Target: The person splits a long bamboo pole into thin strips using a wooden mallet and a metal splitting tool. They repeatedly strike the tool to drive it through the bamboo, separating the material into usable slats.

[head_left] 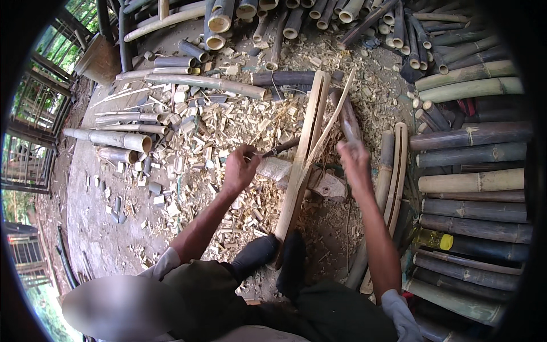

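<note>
My left hand (241, 166) is closed round the near end of a dark, narrow tool (280, 147), perhaps a blade. Its far end meets the left edge of a long split bamboo piece (305, 148). From that bamboo a thin pale strip (336, 114) slants away to the upper right. Motion blurs my right hand (354, 161), which looks wrapped round the lower end of a dark, thick stick (349, 119). Beneath the bamboo lies a pale wooden block (331, 186). My dark-covered feet (256, 255) flank the bamboo's near end.
Wood chips (228, 122) cover much of the ground. Bamboo lengths (473, 137) are stacked along the right, near a yellow-capped bottle (434, 239). More bamboo poles (293, 23) lie at the back. Cut bamboo pieces (114, 138) rest at left, and split lengths (396, 176) lie beside my right arm.
</note>
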`<state>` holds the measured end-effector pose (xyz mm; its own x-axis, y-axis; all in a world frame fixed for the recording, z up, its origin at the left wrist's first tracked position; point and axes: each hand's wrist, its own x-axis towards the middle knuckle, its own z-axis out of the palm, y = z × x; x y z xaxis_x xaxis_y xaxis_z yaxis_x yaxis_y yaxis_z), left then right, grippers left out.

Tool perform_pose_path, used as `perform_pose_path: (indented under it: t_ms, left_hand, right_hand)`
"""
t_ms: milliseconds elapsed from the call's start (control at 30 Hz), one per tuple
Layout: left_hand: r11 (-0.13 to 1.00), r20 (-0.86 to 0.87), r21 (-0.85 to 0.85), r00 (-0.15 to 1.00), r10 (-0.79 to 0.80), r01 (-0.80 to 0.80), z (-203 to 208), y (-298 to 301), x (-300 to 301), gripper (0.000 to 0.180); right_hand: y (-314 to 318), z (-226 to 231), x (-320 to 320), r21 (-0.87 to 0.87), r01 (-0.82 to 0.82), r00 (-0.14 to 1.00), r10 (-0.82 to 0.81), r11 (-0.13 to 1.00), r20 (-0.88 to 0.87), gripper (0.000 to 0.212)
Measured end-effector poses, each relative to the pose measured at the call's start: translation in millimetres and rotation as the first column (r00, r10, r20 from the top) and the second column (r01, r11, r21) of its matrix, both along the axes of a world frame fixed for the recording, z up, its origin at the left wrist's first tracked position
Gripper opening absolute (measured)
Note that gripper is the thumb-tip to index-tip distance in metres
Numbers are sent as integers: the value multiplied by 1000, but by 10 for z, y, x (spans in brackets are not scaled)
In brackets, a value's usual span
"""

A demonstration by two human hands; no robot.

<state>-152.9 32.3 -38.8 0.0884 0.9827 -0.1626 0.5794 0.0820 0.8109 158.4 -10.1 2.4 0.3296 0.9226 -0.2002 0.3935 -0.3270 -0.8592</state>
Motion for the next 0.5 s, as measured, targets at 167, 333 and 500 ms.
perform_pose_path:
  t_ms: [167, 333, 500]
  left_hand:
    - [988, -345, -75, 927, -150, 132, 46, 365, 124, 37]
    - [925, -486, -217, 787, -380, 313, 47, 533, 51, 40]
    - [949, -438, 75, 865, -246, 308, -261, 421, -312, 49]
  right_hand:
    - [-172, -150, 80, -194, 40, 991, -15, 980, 131, 37]
    - [83, -650, 847, -96, -38, 710, 95, 995, 698, 60]
    - [388, -795, 826, -191, -62, 726, 175, 980, 665, 72]
